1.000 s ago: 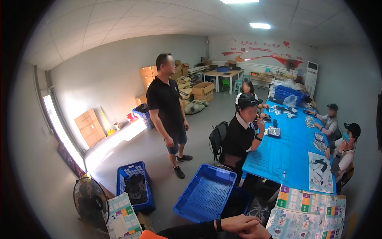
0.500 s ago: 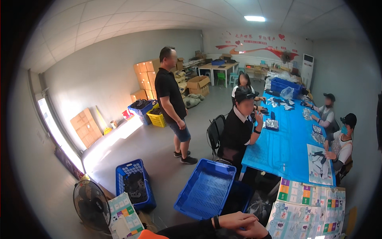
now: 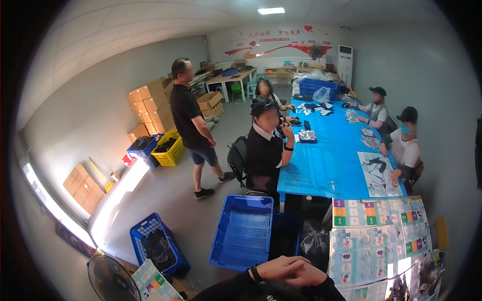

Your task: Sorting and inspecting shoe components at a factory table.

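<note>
My left hand (image 3: 275, 268), with a dark band at its wrist, is folded together with my right hand (image 3: 307, 275) at the lower middle. The fingers of both are closed and overlap. No object shows in either hand, though the space between the palms is hidden. Black sleeves cover my forearms. Just beyond my hands stands an empty-looking blue plastic crate (image 3: 241, 236), tilted slightly. To their right is a surface covered with printed, coloured sheets (image 3: 366, 246). A clear plastic bag (image 3: 314, 243) with dark contents lies between crate and sheets.
A long blue-covered table (image 3: 321, 173) holds gloves and silvery pieces; several people sit along it. A person in black (image 3: 191, 125) stands at the left. A blue basket of dark pieces (image 3: 158, 246), a fan (image 3: 113, 278), a yellow crate (image 3: 169, 150) and cardboard boxes (image 3: 150, 108) stand on the left.
My view has swung to the right, so the room appears further left. The standing person's legs have changed position, as in a step. My hands remain folded together.
</note>
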Action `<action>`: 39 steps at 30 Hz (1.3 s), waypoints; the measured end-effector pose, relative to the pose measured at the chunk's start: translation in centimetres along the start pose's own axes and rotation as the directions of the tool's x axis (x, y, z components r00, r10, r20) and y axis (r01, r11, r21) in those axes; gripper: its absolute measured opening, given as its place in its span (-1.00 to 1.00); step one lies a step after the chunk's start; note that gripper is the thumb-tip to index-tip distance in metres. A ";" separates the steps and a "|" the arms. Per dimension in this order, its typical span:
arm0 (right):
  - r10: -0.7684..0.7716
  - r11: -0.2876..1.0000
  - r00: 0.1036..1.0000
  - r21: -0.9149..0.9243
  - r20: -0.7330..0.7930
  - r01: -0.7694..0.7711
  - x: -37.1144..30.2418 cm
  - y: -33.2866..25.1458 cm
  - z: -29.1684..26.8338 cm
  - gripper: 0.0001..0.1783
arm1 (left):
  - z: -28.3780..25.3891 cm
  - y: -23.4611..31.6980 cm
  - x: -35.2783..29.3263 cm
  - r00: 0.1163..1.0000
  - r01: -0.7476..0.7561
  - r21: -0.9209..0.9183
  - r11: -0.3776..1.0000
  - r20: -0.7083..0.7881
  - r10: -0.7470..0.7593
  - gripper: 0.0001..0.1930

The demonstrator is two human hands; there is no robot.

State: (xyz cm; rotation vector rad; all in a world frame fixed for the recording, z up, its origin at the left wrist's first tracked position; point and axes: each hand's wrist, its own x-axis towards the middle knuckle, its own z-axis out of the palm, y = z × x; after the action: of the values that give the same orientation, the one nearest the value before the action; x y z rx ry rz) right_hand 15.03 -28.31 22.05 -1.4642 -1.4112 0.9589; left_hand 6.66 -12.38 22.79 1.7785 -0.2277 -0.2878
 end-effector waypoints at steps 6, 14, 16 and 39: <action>-0.036 0.998 0.997 0.058 -0.067 0.040 -1.0 0.6 0.8 -0.74 | 0.8 0.1 0.2 0.997 0.054 0.007 0.999 0.051 -0.054 -0.41; 0.004 0.985 0.997 0.170 -0.078 0.009 -2.4 0.0 1.1 -0.75 | 2.2 0.3 0.3 0.997 0.069 -0.010 0.998 0.033 -0.068 -0.45; 0.012 0.982 0.997 0.187 -0.078 0.003 -2.7 0.1 1.0 -0.75 | 2.4 0.3 0.6 0.998 0.062 -0.002 0.998 0.029 -0.062 -0.45; 0.005 0.998 0.994 0.063 -0.110 0.002 -4.9 2.2 1.1 -0.65 | 3.6 -1.1 2.5 0.983 0.154 -0.038 0.987 0.104 -0.149 -0.48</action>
State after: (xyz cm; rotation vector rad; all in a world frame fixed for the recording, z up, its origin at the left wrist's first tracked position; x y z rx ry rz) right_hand 14.45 -33.07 19.41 -1.4499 -1.2892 0.9019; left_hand 7.90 -16.29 20.81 1.7403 -0.1565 -0.4896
